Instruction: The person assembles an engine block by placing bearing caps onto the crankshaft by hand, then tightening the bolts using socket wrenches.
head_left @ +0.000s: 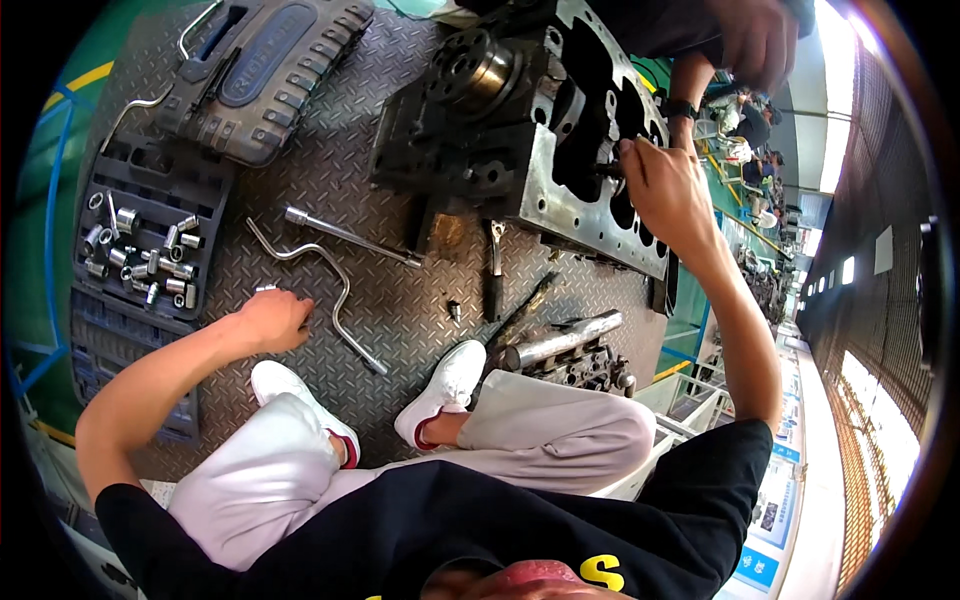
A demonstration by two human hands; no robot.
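Many sockets (117,257): loose, piled in the dark open tray (212,190) at the far left.
Ribbed case (262,65): dark plastic, lying beyond the tray on the diamond-plate platform (300,180).
Left hand (278,320): back up, fingers partly curled, low over the platform; whether they grip anything I cannot tell. A small silver piece shows just beyond it.
Crank-shaped handle (345,290): silver, bent, just right of that hand.
Straight bar (355,238): beyond the handle's bend, slanting toward the engine block.
White shoes (447,390): both on the platform, nearer the body.
Ratchet (495,270): dark grip, head toward the block.
Metal shaft (570,338): lying over dark parts, right of the ratchet.
Engine block (540,155): at the upper middle, its pale drilled face and bores toward the right hand.
Right hand (665,190): thumb and fingers pinching a dark piece (606,170) at a bore; its kind is unclear.
Co-worker's hand (755,45): blurred, at the upper right, above a wrist with a black band (680,108).
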